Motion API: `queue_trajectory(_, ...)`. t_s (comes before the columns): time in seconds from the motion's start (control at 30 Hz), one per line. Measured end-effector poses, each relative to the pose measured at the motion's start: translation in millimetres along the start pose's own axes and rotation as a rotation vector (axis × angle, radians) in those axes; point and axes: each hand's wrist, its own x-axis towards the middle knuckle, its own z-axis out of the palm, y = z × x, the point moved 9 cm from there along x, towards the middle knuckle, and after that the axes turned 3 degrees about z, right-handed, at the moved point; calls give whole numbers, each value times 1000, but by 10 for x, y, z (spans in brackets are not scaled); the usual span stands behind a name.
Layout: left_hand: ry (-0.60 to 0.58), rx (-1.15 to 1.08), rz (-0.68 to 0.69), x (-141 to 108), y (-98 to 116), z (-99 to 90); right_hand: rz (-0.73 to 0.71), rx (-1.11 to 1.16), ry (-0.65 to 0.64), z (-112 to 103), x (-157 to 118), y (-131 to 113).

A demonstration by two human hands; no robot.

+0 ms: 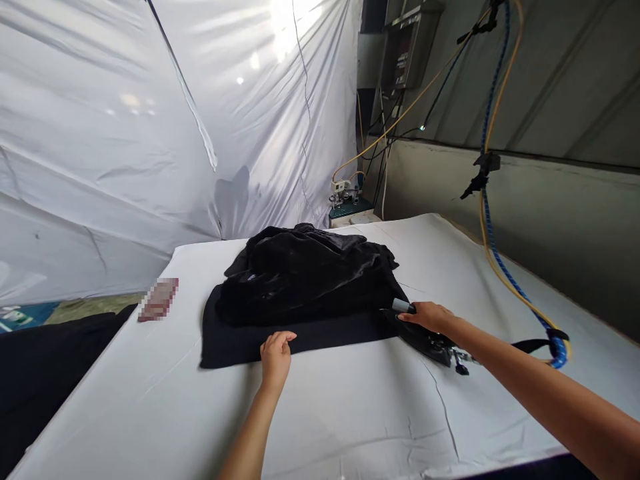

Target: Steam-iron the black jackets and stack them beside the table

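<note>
A black garment (310, 273) lies on the white-covered table (350, 413). Its dark, shiny upper part is bunched at the back, while a flat band of fabric runs along the near side. My left hand (277, 353) is at that near edge, fingers curled together against the cloth and thumb pointing right. The fingertips are partly hidden. At the garment's right end, my right hand (427, 316) is wrapped round the handle of a black steam iron (429, 341). The iron rests at the cloth's right corner, its sole hidden.
From the iron, a blue hose with a yellow cord (490, 233) loops up at the right. A blurred reddish object (159, 300) lies at the table's left edge. Dark fabric (60, 373) is beyond that edge. White sheeting (150, 133) hangs behind; a small machine (345, 193) stands at the back.
</note>
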Motion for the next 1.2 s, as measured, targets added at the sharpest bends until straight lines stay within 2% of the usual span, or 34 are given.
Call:
queue_trajectory(0.07, -33, 104, -12, -56, 23, 95, -97, -19, -3, -42, -5, 7)
queue_trajectory(0.13, -56, 184, -13, -104, 54, 177, -217, -73, 1, -82, -33, -91)
queue_trajectory(0.27, -90, 328, -77, -179, 71, 299, -445, -196, 20, -81, -67, -530)
queue_trajectory(0.37, -79, 393, -149, -234, 43, 309, -505, -237, 4, -19, 5, -816)
queue_trajectory(0.43, -46, 391, -163, -264, 40, 272, -507, -240, 4, -14, 82, -913)
queue_trajectory(0.53, 62, 370, -195, -296, 37, 132, -528, -246, 10, -54, 174, -936)
queue_trajectory(0.7, 240, 318, -259, -309, 98, -105, -491, -263, 7, -123, 281, -707)
queue_trajectory(0.87, 302, 278, -274, -331, 209, -171, -487, -169, -2, -119, 388, -453)
queue_trajectory(0.97, 303, 266, -299, -381, 182, -147, -453, -118, -1, -123, 495, -353)
queue_trajectory(1.07, 311, 260, -335, -460, 86, -137, -452, -88, 8, -132, 482, -430)
queue_trajectory(1.2, 297, 252, -368, -542, -35, -164, -538, -105, -21, -44, 188, -893)
